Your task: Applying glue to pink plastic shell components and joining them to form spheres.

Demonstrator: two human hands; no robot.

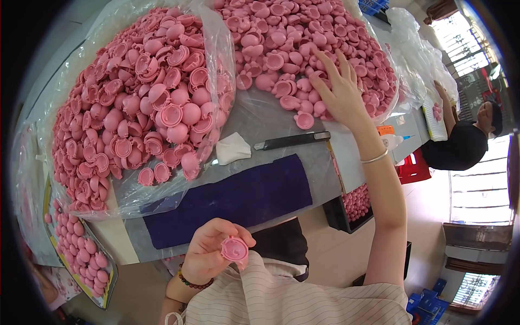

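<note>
Currently, the left hand [215, 245] is holding one pink shell [234, 249] close to the wearer's body, off the near edge of the counter [326, 176]. Its fingers are pinching narrowly around the rim, and the hollow side is facing up toward the head; presumably this grip is leaving the inside uncovered for viewing. The right hand [342, 92] is reaching over the far right pile [314, 27], its fingers standing wide apart above loose shells. Contact at the fingertips: cannot tell. No piece is visibly sitting between them.

A left pile [135, 103] is filling a clear plastic bag [219, 54], a few shells lying toward its near mouth; the plastic is probably stopping round pieces from rolling away. A dark blue cloth [233, 200] is lying along the near edge, perhaps serving as a soft patch before the wearer. A white wad [233, 149] and a black-handled knife [297, 141] are lying between piles and cloth, seemingly parked within easy reach.

At near left, a tray [112, 279] is carrying rounded pink pieces [89, 257]. At right, below the counter's edge, a black box [333, 216] is containing more pink pieces, its walls likely corralling them.
</note>
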